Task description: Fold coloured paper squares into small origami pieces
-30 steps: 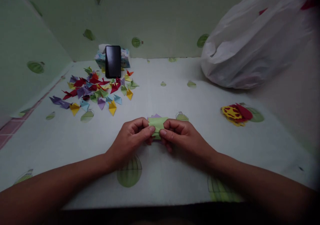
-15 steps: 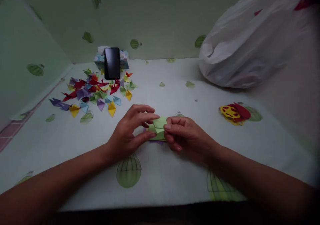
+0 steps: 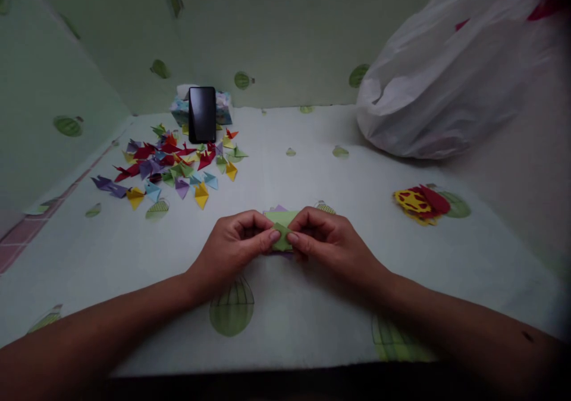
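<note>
Left hand (image 3: 236, 241) has closed; green paper (image 3: 282, 238) pinched

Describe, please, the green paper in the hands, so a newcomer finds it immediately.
On the pale tablecloth, find the left hand and right hand close together near the centre. Between them is a small green paper. Unlike the paper sheets around it, this one is pinched by both hands.

Ahead of the hands (image 3: 237, 241), a broad lane runs across the surface (image 3: 285, 181) to the middle of the far edge. Folded papers (image 3: 179, 170) crowd the far left, where a phone (image 3: 202, 115) stands upright before a tissue box (image 3: 224, 108). A plastic bag (image 3: 414, 97) blocks the far right corner; cutouts (image 3: 414, 202) lie near the right edge. Forearms (image 3: 116, 315) cross the near edge.
</note>
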Available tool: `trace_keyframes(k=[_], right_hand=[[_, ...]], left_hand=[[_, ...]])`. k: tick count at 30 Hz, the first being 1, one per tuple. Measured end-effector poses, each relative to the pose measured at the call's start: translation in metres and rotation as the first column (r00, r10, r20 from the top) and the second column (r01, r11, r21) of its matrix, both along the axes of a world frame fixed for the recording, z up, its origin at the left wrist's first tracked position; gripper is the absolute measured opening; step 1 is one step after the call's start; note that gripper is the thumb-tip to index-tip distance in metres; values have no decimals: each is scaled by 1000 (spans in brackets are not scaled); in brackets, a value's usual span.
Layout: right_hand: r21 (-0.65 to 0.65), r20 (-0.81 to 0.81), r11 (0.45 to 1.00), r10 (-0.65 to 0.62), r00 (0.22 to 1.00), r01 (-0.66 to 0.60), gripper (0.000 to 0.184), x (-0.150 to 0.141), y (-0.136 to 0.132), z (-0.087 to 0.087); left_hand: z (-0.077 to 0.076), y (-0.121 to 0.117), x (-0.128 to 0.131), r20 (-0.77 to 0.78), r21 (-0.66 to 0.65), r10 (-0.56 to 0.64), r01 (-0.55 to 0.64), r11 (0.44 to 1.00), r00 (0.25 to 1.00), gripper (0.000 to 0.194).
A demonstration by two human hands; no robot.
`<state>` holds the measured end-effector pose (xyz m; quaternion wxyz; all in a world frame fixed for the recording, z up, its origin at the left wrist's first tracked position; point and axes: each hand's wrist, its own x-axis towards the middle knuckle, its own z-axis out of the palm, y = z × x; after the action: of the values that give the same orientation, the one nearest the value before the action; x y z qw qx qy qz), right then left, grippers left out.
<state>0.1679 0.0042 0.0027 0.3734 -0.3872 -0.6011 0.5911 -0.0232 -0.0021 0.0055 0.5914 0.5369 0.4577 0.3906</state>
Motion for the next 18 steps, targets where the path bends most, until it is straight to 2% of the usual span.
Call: trace_keyframes(k=[5, 10, 14, 18], right_hand=[[-83, 6, 996, 8, 1000, -8, 18, 2, -2, 0], [-67, 5, 998, 22, 1000, -22, 23, 4, -3, 2], [-82, -39, 997, -14, 999, 11, 28, 4, -1, 0], [-48, -13, 999, -8, 1000, 7, 20, 2, 1, 0]], left_hand=[[0, -2, 1, 76, -69, 33, -28, 997, 997, 14], [0, -3, 1, 84, -70, 45, -39, 997, 995, 12], [-2, -1, 1, 83, -80, 78, -72, 994, 993, 12], [-2, -1, 1, 69, -80, 77, -71, 994, 995, 13]])
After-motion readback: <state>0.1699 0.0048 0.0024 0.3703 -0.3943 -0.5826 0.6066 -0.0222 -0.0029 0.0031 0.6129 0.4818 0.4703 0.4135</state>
